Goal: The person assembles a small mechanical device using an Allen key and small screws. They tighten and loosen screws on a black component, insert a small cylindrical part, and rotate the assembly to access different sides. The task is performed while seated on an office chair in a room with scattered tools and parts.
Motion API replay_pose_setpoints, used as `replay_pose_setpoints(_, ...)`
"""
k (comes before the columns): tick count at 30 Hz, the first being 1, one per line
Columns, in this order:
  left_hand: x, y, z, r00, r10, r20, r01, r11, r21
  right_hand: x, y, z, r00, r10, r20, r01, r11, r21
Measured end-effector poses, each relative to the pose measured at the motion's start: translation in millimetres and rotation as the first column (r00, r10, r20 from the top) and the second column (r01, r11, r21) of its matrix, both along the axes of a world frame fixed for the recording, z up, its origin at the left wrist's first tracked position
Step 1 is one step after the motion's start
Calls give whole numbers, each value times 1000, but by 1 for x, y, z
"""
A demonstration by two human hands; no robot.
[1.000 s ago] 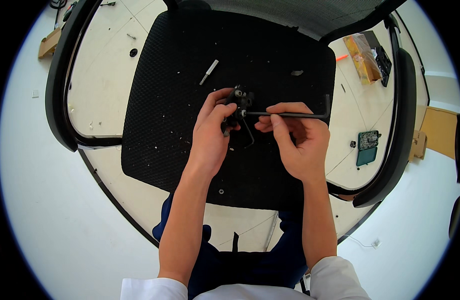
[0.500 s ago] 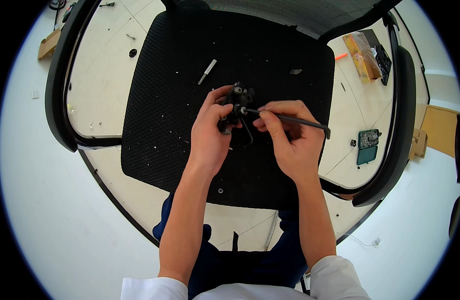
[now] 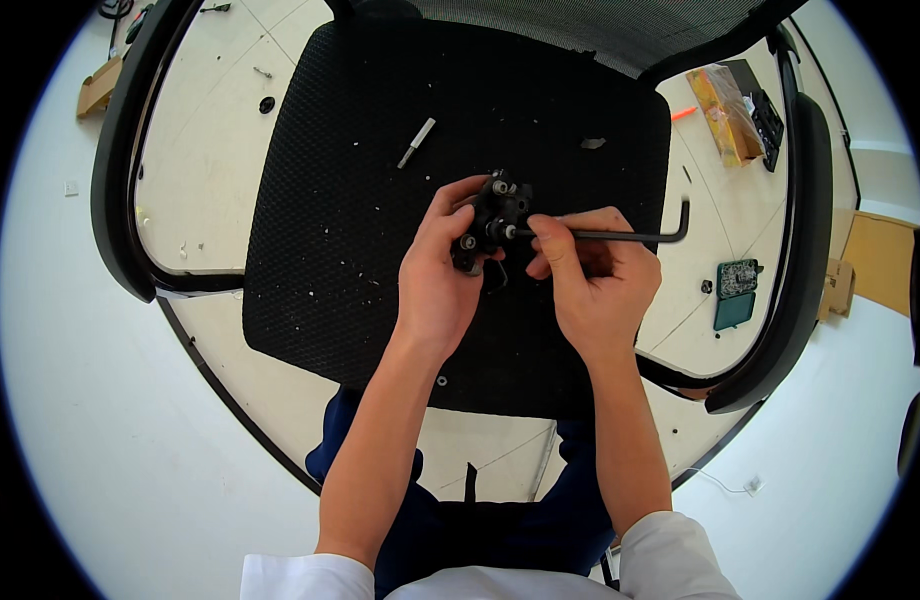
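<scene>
Over the black chair seat [image 3: 325,290], my left hand [image 3: 442,265] is closed round a small black mechanical part [image 3: 500,208] with several bolt heads showing on it. My right hand [image 3: 600,275] pinches a black hex key [image 3: 640,237] along its long arm. The tip of that key meets a silver bolt head [image 3: 510,231] on the side of the part facing my right hand. Its short bent end points away from me, past my right knuckles. My fingers hide much of the part's underside.
A silver and white bit-like rod [image 3: 416,142] and a grey scrap [image 3: 592,143] lie on the seat among crumbs. Near the front edge sits a small nut [image 3: 441,381]. Armrests [image 3: 125,200] flank the seat. On the floor at right are a green case [image 3: 735,295] and a yellow box [image 3: 725,115].
Both hands and the black part have shifted slightly right. The hex key has turned, so its bent end swung from pointing toward me to pointing away.
</scene>
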State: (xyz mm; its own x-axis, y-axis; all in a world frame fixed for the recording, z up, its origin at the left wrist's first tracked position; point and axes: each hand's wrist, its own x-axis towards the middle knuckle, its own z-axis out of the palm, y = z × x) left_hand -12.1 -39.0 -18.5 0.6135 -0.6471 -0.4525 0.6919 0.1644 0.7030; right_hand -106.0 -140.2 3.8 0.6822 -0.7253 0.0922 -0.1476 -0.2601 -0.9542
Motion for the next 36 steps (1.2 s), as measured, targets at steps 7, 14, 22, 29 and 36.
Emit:
replay_pose_setpoints(7, 0, -1, 0, 1000, -4, -25, 4, 1000, -24, 0, 2, -9, 979, 93, 184, -124, 978, 170)
replay_pose_setpoints(14, 2, 1, 0, 998, 2, -59, -3, 1000, -19, -2, -2, -8, 982, 70, 173, -99, 981, 165)
replay_pose_setpoints(22, 3, 1, -2, 999, 10, -52, -10, 1000, -5, -2, -3, -7, 986, 117, 122, -123, 992, 40)
replay_pose_setpoints(29, 10, 2, 4, 985, -23, 170, 11, 997, 74, -1, 1, -3, 993, 102, 51, -105, 992, 63)
replay_pose_setpoints(36, 20, 9, 5, 980, -29, 197, 20, 999, 45, 10, 10, -14, 965, 55, 258, -128, 953, 274)
